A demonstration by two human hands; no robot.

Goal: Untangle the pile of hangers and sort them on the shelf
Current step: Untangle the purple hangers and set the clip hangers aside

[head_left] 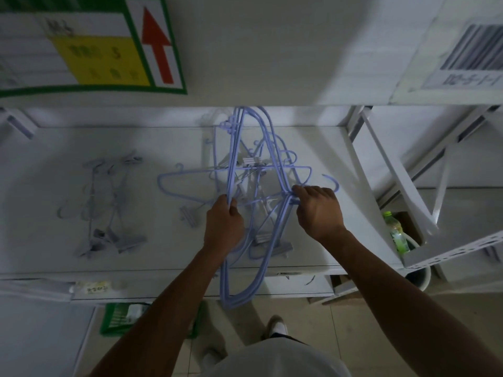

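Two hands: we see both on one bundle of blue hangers (232,159), over the shelf (163,148).
Left fingers: the left hand (223,224) is clenched, with thumb and fingers (232,205) pinching the bundle's left strands.
Right fingers: the right hand (318,210) is knuckles up, its fingers (299,190) curled round the bundle's right strands. A blue hook (332,183) sticks out just past the knuckles.
Bundle: several blue hangers are nested together, lifted and tilted. The far end reaches under the upper shelf's edge. The near end hangs past the front edge of the shelf, between our forearms.
Pile: the tangled pile (255,168) lies on the shelf beneath the bundle, blue hangers mixed with clip hangers. We cannot tell whether the bundle is free of it.
Single hanger: one blue hanger (167,186) lies flat at the pile's left edge.
Left group: grey clip hangers (109,208) lie together on the shelf, well apart from the pile.
Beyond: a sign with a red arrow (158,44) is at upper left and a barcode label (473,47) at upper right. A green bottle (394,229) sits in a box right of the shelf, and a green crate (117,319) is on the floor below.
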